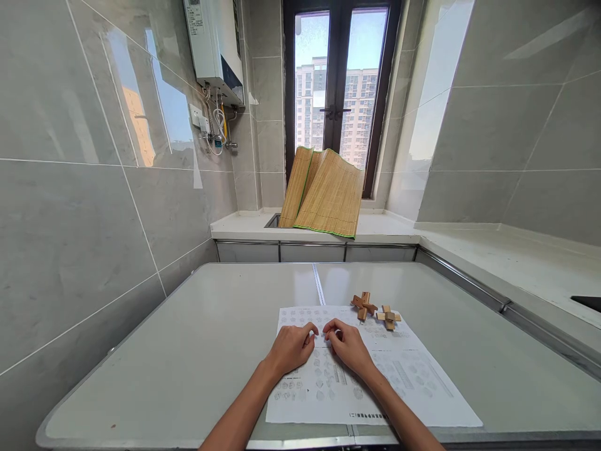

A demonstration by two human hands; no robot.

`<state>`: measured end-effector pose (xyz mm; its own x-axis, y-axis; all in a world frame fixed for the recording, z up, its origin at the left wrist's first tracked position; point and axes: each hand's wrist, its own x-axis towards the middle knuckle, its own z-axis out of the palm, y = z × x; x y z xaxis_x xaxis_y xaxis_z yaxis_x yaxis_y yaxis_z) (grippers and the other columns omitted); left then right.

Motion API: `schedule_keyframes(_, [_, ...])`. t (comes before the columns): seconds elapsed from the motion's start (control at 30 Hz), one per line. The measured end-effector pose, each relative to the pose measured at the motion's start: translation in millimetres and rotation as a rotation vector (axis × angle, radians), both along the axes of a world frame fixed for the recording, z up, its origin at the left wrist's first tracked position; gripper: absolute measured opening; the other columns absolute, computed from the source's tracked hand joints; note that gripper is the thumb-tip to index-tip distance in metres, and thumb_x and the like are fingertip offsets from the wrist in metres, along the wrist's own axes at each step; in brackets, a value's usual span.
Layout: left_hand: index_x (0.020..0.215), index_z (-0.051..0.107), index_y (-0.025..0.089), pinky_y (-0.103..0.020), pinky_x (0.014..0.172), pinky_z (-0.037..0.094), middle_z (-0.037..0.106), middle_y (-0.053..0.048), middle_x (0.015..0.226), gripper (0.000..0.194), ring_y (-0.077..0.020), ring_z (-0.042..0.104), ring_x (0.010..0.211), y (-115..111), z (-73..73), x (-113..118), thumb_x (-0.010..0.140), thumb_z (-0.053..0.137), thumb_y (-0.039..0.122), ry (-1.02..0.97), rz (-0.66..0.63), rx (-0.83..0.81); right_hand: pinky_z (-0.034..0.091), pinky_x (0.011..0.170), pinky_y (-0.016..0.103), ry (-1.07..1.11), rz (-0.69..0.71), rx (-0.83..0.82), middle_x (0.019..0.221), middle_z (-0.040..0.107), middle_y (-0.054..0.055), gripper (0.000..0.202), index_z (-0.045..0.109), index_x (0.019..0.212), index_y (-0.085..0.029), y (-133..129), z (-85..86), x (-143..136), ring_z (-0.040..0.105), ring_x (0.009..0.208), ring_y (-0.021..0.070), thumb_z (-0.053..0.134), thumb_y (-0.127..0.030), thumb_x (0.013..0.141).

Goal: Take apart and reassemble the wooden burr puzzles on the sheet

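A large printed sheet [328, 401] covered with small diagrams lies on the white folding table [154, 363]. My left hand [295, 346] rests on its left part, fingers loosely curled in, and nothing shows in them. Just to the right, my right hand [346, 343] lies on the paper with bent fingers and no object visible in its grasp. A small gap separates the two hands. Beyond my right hand, two wooden interlocking puzzles sit at the sheet's far edge: a reddish-brown one [363, 305] and a lighter, cross-shaped one [389, 317]. Neither is touched.
Behind the table runs a white counter [389, 224], continuing along the right side. A folded bamboo mat [331, 194] leans there against the dark-framed window [332, 94]. A water heater [215, 50] with hoses hangs on the left tiled wall.
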<state>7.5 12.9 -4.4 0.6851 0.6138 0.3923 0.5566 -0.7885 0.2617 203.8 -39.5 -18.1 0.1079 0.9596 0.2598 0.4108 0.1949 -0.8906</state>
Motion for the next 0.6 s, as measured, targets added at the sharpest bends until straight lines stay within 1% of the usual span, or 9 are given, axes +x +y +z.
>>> schedule_keyframes(0.13, [0.103,0.066,0.024,-0.024,0.060,0.039,0.062,0.004,0.060,0.023,-0.0153,0.059,0.054,0,-0.1,0,0.092,0.047,0.015,0.018,0.006,0.008,0.046,0.060,0.030,0.013,-0.001,0.012,0.074,0.072,-0.001,0.017,0.065,0.083,-0.024,2,-2.2,-1,0.063,0.054,0.0179,0.048,-0.027,0.085])
schedule_keyframes(0.23, [0.102,0.066,0.024,-0.024,0.060,0.039,0.062,0.004,0.061,0.023,-0.0150,0.059,0.054,1,-0.9,0,0.092,0.048,0.015,0.013,0.002,0.004,0.046,0.057,0.030,0.117,-0.067,0.046,0.073,0.068,-0.002,0.016,0.062,0.093,-0.024,3,-0.8,-1,0.060,0.050,0.0174,0.052,-0.035,0.087])
schedule_keyframes(0.33, [0.101,0.066,0.024,-0.024,0.062,0.040,0.063,0.004,0.061,0.021,-0.0147,0.058,0.054,2,-1.8,0,0.092,0.048,0.015,0.003,-0.006,0.006,0.047,0.057,0.031,0.280,-0.226,0.136,0.084,0.066,-0.001,0.031,0.053,0.111,-0.025,3,3.2,1,0.058,0.051,0.0164,0.055,-0.045,0.089])
schedule_keyframes(0.43, [0.100,0.065,0.024,-0.024,0.061,0.040,0.061,0.004,0.059,0.021,-0.0141,0.056,0.052,2,-2.2,0,0.092,0.048,0.016,0.001,-0.007,0.000,0.050,0.061,0.031,0.370,-0.348,0.197,0.096,0.064,0.000,0.039,0.043,0.122,-0.028,3,4.5,4,0.060,0.057,0.0150,0.056,-0.045,0.090])
schedule_keyframes(0.53, [0.100,0.066,0.023,-0.024,0.060,0.039,0.061,0.004,0.058,0.021,-0.0142,0.055,0.051,2,-2.0,-1,0.092,0.047,0.017,0.005,-0.005,-0.007,0.049,0.056,0.028,0.438,-0.380,0.176,0.097,0.062,-0.003,0.051,0.033,0.129,-0.031,8,0.9,10,0.061,0.057,0.0140,0.058,-0.042,0.087])
schedule_keyframes(0.6, [0.101,0.066,0.024,-0.024,0.061,0.039,0.062,0.004,0.060,0.022,-0.0143,0.055,0.052,2,-1.7,-1,0.093,0.046,0.017,0.007,-0.003,-0.005,0.047,0.052,0.026,0.480,-0.375,0.147,0.092,0.061,-0.005,0.060,0.030,0.132,-0.033,13,-0.8,16,0.061,0.055,0.0140,0.061,-0.042,0.082])
